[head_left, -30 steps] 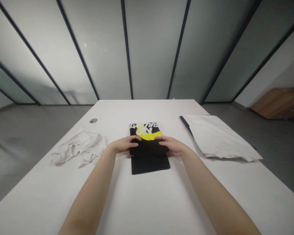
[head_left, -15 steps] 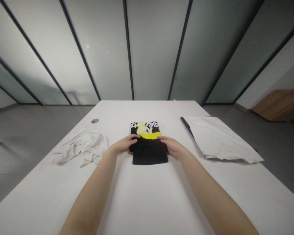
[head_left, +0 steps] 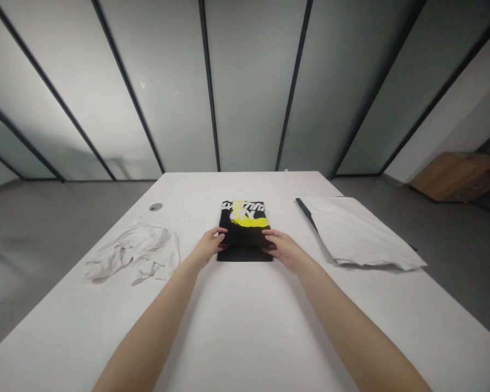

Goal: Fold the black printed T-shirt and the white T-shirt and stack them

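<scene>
Between the left hand [head_left: 207, 247] and right hand [head_left: 283, 249], both spread, lies a folded black shirt [head_left: 245, 231] printed yellow-white.

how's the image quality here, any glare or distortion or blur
In the head view, wide-angle distortion fans the dark frames of the frosted glass wall outward, soft glare brightens the glass at left, and the folded black garment, left hand and right hand show no obvious blur.
</scene>
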`<state>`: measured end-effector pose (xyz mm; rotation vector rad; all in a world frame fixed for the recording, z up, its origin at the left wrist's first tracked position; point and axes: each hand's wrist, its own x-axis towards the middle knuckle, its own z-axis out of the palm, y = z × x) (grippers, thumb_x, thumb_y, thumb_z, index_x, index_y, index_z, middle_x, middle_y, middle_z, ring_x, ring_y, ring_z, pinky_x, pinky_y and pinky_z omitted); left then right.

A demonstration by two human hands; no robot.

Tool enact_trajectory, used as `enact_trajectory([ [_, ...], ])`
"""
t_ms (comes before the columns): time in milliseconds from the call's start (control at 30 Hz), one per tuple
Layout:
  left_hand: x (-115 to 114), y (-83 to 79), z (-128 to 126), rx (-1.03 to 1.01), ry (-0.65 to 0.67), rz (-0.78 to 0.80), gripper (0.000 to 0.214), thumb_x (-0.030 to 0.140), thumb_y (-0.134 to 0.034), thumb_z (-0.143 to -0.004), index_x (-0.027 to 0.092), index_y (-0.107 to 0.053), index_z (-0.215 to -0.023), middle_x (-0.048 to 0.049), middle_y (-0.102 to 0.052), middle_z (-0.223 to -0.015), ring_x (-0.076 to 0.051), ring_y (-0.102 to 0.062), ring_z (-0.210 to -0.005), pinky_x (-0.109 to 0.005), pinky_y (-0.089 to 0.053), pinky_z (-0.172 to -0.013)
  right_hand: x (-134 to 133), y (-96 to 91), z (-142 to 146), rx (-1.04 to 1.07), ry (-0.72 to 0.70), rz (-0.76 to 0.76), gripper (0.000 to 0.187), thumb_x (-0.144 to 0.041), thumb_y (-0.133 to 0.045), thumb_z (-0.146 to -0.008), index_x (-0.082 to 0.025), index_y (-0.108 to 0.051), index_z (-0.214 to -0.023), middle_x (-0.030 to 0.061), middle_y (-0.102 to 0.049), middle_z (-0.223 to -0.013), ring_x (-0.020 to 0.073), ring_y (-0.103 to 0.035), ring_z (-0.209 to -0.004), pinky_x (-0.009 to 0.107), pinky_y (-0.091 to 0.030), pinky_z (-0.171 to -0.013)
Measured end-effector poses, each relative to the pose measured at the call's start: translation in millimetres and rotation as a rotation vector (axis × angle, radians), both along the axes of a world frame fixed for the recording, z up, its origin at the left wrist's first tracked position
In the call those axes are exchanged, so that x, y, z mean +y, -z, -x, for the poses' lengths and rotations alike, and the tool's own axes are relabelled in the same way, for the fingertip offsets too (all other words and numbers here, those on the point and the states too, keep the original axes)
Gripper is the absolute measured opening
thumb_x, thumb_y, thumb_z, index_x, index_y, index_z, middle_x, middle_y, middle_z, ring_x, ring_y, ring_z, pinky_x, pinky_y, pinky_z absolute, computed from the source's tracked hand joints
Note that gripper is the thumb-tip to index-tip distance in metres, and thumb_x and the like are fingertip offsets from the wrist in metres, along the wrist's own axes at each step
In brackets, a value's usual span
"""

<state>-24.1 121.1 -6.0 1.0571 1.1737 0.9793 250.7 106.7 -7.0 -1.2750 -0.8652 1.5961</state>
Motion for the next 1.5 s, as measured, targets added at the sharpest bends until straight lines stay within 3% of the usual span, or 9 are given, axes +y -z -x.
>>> enact_trajectory([
  [167,-17,10.9,11,0.07,-0.006,-0.12,0.033,0.043,-0.074,-0.086,0.02,-0.067,-0.109,-0.0032,-0.073,-0.091,-0.016,-0.07,-0.079,-0.029,-0.058,-0.075,-12,4.3,-7,-0.029,0.019,-0.033,0.025,-0.014,-0.063,-0.083,-0.024,-0.071,-0.104,0.0064,-0.076,-0.101,0.0192,-0.072,-0.089,0.03,-0.063,-0.075],
  [300,-30,13.9,19,0.298,0.028,-0.245,0.036,0.05,-0.067,-0.089,0.021,-0.069,-0.111,0.0039,-0.06,-0.067,-0.015,-0.061,-0.063,-0.025,-0.047,-0.06,-29,12.3,-9,-0.224,-0.019,-0.118,0.029,-0.022,-0.066,-0.083,-0.024,-0.071,-0.112,0.0024,-0.074,-0.091,0.0142,-0.065,-0.061,0.025,-0.055,-0.055],
  [433,-39,12.8,19,0.358,0.003,-0.291,0.038,0.056,-0.063,-0.089,0.022,-0.068,-0.106,0.0004,-0.067,-0.078,-0.019,-0.068,-0.074,-0.027,-0.049,-0.064,-41,17.7,-7,-0.419,-0.052,-0.241,0.036,-0.035,-0.068,-0.086,-0.024,-0.07,-0.121,-0.0043,-0.066,-0.072,0.0113,-0.054,-0.047,0.024,-0.044,-0.045],
  [700,-42,6.6,28,0.315,0.124,-0.241,0.033,0.041,-0.064,-0.085,0.019,-0.07,-0.109,-0.0014,-0.068,-0.079,-0.02,-0.072,-0.073,-0.029,-0.054,-0.067,-40,18.7,-7,-0.299,-0.064,-0.243,0.023,-0.029,-0.072,-0.081,-0.023,-0.073,-0.103,0.0024,-0.076,-0.091,0.0167,-0.068,-0.07,0.028,-0.057,-0.06],
  [867,-42,6.0,41,0.356,0.207,-0.264,0.036,0.039,-0.062,-0.085,0.018,-0.074,-0.111,-0.0017,-0.068,-0.076,-0.018,-0.067,-0.068,-0.029,-0.053,-0.066,-41,23.6,-12,-0.336,-0.094,-0.254,0.023,-0.029,-0.069,-0.078,-0.022,-0.072,-0.099,0.0018,-0.075,-0.087,0.0182,-0.067,-0.071,0.027,-0.055,-0.059],
  [1067,-44,-5.0,48,0.84,0.29,-0.537,0.022,0.032,-0.063,-0.087,0.026,-0.08,-0.098,0.001,-0.061,-0.062,-0.018,-0.056,-0.059,-0.029,-0.041,-0.064,-46,25.4,-9,-0.694,-0.026,-0.464,0.025,-0.027,-0.063,-0.08,-0.026,-0.076,-0.102,0.003,-0.077,-0.093,0.0233,-0.066,-0.079,0.037,-0.055,-0.078],
  [1233,-44,-3.3,47,0.938,0.244,-0.551,0.024,0.041,-0.065,-0.092,0.027,-0.077,-0.106,0.0005,-0.062,-0.065,-0.02,-0.057,-0.06,-0.03,-0.035,-0.062,-47,25.9,-10,-0.928,0.022,-0.626,0.022,-0.022,-0.063,-0.082,-0.026,-0.078,-0.098,0.0072,-0.076,-0.097,0.0292,-0.064,-0.099,0.044,-0.047,-0.1],
  [1367,-45,0.8,40,0.881,0.141,-0.499,0.032,0.046,-0.068,-0.09,0.027,-0.074,-0.115,-0.0005,-0.067,-0.075,-0.02,-0.06,-0.064,-0.03,-0.036,-0.063,-47,25.9,-14,-1.013,0.02,-0.579,0.024,-0.031,-0.061,-0.089,-0.024,-0.077,-0.106,0.0041,-0.066,-0.072,0.0277,-0.06,-0.082,0.042,-0.048,-0.088],
  [1500,-43,5.4,33,0.707,0.036,-0.433,0.029,0.043,-0.069,-0.087,0.026,-0.072,-0.11,0.001,-0.066,-0.074,-0.018,-0.059,-0.063,-0.029,-0.039,-0.063,-48,24.6,-11,-0.704,-0.004,-0.501,0.034,-0.046,-0.058,-0.093,-0.023,-0.073,-0.113,0.0016,-0.066,-0.072,0.0219,-0.058,-0.067,0.033,-0.046,-0.066],
])
